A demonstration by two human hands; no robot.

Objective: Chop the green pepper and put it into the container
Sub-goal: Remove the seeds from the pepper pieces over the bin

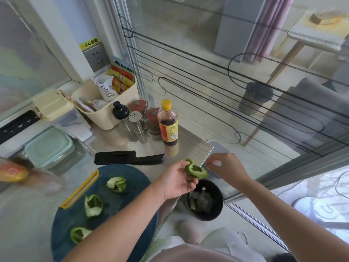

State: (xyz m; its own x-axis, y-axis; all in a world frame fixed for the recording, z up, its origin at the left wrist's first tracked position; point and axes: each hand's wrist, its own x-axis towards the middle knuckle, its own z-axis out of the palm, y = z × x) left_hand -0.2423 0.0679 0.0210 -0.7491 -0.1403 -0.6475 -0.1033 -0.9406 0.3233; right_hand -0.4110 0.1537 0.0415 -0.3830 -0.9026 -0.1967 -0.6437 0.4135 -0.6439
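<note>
Slippage is looking like the chief risk; the left hand (177, 178) is gripping a hollowed green pepper piece (196, 170) out past the edge of the desk (117, 137), right above the black bin (217, 210) on the floor; only the thumb and curled fingers are holding it, so a loosening grip would be sending good pepper down among the scraps. The right hand (226, 165) is hovering just beside the piece with its fingertips drawn together in a pinch; whether a bit of pith is sitting between them is too small to tell; if it is plucking at the inside, a hard tug could be tearing the wall or jerking the piece free.

Three more pepper pieces (93, 205) are lying apart from each other on the dark blue cutting board (132, 178), none of them looking chopped yet; the left forearm is crossing above the board, which is reaching close to the desk's edge, so a careless sweep could be shoving it outward.

The black knife (128, 157) is lying on the desk just behind the board, and a brown sauce bottle (168, 121) is standing near its narrow end; a hurried reach could be knocking the bottle over. The pale green container (49, 146) is sitting well to the left with its lid on; damp fingers may be struggling to open it.
</note>
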